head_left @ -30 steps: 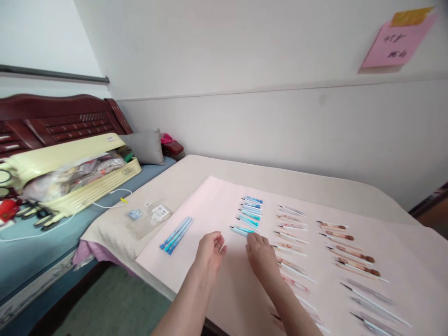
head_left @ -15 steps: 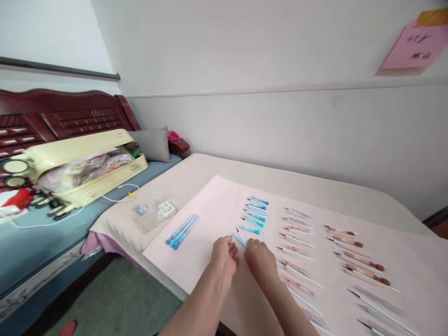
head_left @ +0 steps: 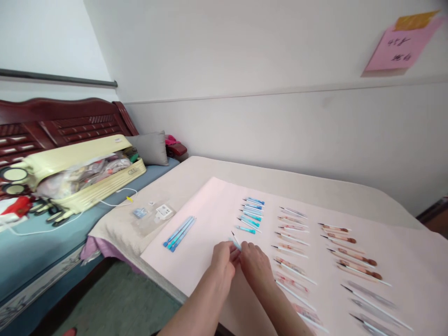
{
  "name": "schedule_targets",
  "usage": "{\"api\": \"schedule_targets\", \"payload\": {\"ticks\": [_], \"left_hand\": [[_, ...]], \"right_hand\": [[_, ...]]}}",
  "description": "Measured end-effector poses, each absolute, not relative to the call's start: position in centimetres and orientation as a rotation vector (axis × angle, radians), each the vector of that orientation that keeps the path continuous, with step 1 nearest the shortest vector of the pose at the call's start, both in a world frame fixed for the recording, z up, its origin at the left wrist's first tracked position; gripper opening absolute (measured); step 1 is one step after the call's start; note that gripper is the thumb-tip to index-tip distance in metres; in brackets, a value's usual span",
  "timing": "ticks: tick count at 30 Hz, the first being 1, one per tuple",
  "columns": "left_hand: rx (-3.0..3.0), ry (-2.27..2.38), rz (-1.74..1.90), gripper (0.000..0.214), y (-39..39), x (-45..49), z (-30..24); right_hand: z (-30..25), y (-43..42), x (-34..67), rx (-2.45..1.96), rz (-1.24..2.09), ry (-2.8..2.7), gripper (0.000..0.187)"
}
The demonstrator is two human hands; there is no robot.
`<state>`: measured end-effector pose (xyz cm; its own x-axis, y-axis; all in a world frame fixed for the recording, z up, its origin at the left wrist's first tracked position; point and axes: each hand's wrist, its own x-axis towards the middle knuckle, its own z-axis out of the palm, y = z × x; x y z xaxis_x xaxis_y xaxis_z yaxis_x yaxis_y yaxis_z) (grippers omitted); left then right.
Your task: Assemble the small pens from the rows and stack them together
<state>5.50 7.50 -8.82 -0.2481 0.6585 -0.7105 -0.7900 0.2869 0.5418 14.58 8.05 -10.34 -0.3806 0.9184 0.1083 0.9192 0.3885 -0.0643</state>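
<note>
My left hand point(head_left: 224, 259) and my right hand point(head_left: 257, 262) meet over the pink sheet point(head_left: 206, 219), fingers curled together. Between them a white pen refill point(head_left: 236, 241) with a dark tip slants up and to the left, its lower end hidden at my right fingers. A pale blue pen barrel point(head_left: 230, 240) shows just past my left fingertips, mostly covered. Just beyond lie several blue and turquoise pen parts with refills point(head_left: 252, 217) in a column. Left of my hands rests a small bundle of blue pens point(head_left: 179, 234).
Refills lie beside pinkish pen parts point(head_left: 292, 247), brown pen parts point(head_left: 360, 256) and grey pen parts point(head_left: 374, 296) on the right. Clear plastic packaging point(head_left: 154, 217) sits on the left. Beyond is an open cream suitcase point(head_left: 87, 168) on a blue seat. A pink note point(head_left: 395, 49) hangs on the wall.
My hands have come together, with the left fingers now at the barrel and refill. The refill stands steeper, and more of the barrel is hidden. The view has shifted slightly.
</note>
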Motion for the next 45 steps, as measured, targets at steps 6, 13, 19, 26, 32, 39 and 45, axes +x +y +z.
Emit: {"api": "schedule_targets", "payload": {"ticks": [6, 13, 19, 26, 32, 39, 45], "left_hand": [[-0.068, 1.155, 1.418, 0.017, 7.9, 6.2, -9.3], [-0.011, 0.997, 1.477, 0.015, 8.4, 5.0, -9.2], [-0.085, 0.942, 1.558, 0.015, 9.2, 2.1, -8.5], [-0.164, 0.943, 1.597, 0.014, 9.4, 0.8, -7.9], [-0.146, 0.954, 1.594, 0.013, 9.5, 0.7, -7.7], [-0.020, 0.991, 1.544, 0.014, 9.3, 1.4, -8.0], [0.085, 1.044, 1.514, 0.016, 9.0, 2.1, -7.8]], "right_hand": [[-10.1, 7.7, 15.0, -1.579, -0.010, -2.468, 0.016], [-8.8, 8.4, 16.3, -1.514, 0.294, -2.246, 0.018], [-6.0, 7.2, 18.0, -1.437, 0.957, -2.012, 0.013], [-6.2, 6.2, 17.9, -1.357, 1.133, -1.953, 0.012], [-6.4, 6.5, 17.9, -1.338, 1.167, -1.950, 0.012], [-6.2, 6.5, 17.9, -1.369, 1.148, -1.928, 0.012], [-6.2, 6.8, 18.0, -1.394, 1.146, -1.889, 0.012]]}}
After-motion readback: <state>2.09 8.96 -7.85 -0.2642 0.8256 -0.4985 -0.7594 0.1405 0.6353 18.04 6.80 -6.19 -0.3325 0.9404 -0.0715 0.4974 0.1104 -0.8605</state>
